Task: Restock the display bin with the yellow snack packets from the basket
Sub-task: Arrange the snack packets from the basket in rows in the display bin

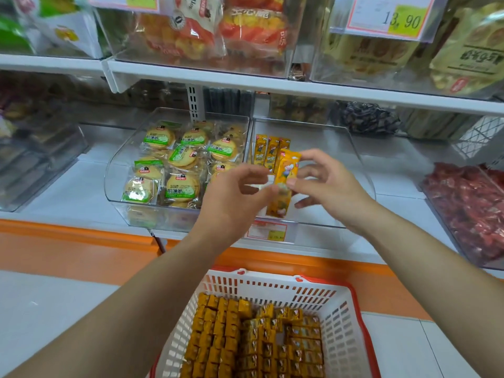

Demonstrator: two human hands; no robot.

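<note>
Bottom centre: white basket [341, 309] with a red rim, floor packed with rows of yellow packets [245, 342], mostly on edge.

Mid frame, both forearms reach up over the basket. The held packet [285, 175] is upright, slightly tilted, in the air over the front of the bin [341, 159]. Right hand [327, 184] pinches it, thumb on the front face, index at the top edge, other fingers loose behind. Left hand [234, 197] has curled fingers, tips pinching the packet's left edge. That contact is motion-blurred.

The bin is clear plastic, centre-right on the lower shelf. Its only contents are three packets [268, 152] standing side by side at the back left corner. A price tag [268, 231] is on the bin's front, text unreadable.

Touching its left side is a cookie bin [169, 162] holding round green-label cookies. At the right edge is a bin of red snacks [469, 208].

Top of frame: upper shelf [245, 80] with more clear bins of bagged snacks, and a price label [392, 17] reading 13.90 at upper right.
</note>
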